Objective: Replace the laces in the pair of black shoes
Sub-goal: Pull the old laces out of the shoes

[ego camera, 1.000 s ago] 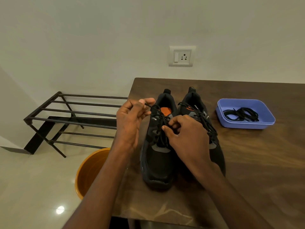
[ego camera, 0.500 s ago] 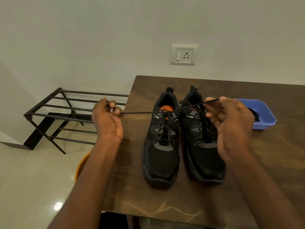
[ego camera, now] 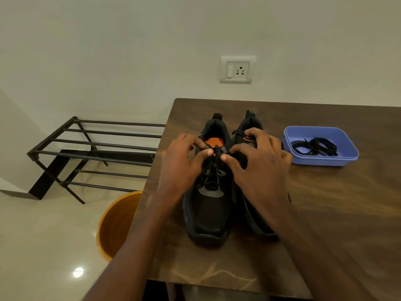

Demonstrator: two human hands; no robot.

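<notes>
Nearest, a yellow bucket (ego camera: 118,224) stands on the floor, its inside hidden by the table (ego camera: 325,213) edge and the left forearm. On the table, two black shoes sit side by side, toes toward the viewer. The left hand (ego camera: 181,164) and right hand (ego camera: 258,161) pinch the lace (ego camera: 213,168) at the top eyelets of the left shoe (ego camera: 209,205), whose insole is orange. The right hand largely covers the right shoe (ego camera: 256,222). Farther right, a blue tray (ego camera: 321,159) holds coiled black laces (ego camera: 314,146).
</notes>
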